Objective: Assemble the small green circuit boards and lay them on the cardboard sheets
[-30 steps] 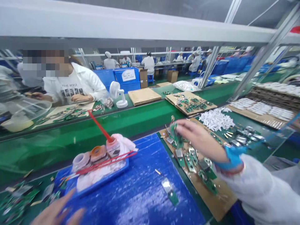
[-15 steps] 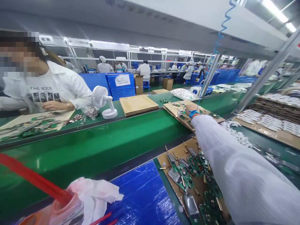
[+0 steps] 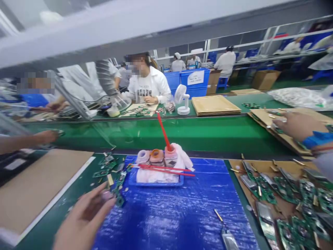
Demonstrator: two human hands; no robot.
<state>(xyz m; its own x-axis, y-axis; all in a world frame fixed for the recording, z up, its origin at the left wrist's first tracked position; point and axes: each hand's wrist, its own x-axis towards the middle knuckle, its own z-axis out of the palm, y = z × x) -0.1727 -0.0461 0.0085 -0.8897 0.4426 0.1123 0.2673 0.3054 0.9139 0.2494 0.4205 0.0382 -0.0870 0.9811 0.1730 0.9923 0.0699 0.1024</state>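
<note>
Circuit boards [image 3: 288, 198] crowd the right side of the bench [image 3: 80, 180] in this busy workroom, where people in white sit beyond some blue bins [image 3: 194, 92]. A pale beam [image 3: 104, 45] cuts across the upper view, and a green strip [image 3: 187, 133] runs past the bench's far edge. On the bench's near side lies a shiny blue mat [image 3: 166, 215]; the crowded boards rest on a cardboard sheet [image 3: 262, 165] just beside its right edge. More boards sit in a loose pile [image 3: 108, 165] by its far left corner. There, a blue tray [image 3: 156, 184] with three jars [image 3: 156, 158] stands between the two hands, a red stick [image 3: 163, 130] upright in one. A single board [image 3: 229, 239] lies near the mat's near right corner.

The left hand [image 3: 83, 215] curls, thumb and forefinger at the pile's near edge; blur hides whether they grip anything. The right hand [image 3: 301, 125] reaches over another cardboard stack [image 3: 262, 118] across the strip, fingers bent downward; I cannot tell whether they are closed.
</note>
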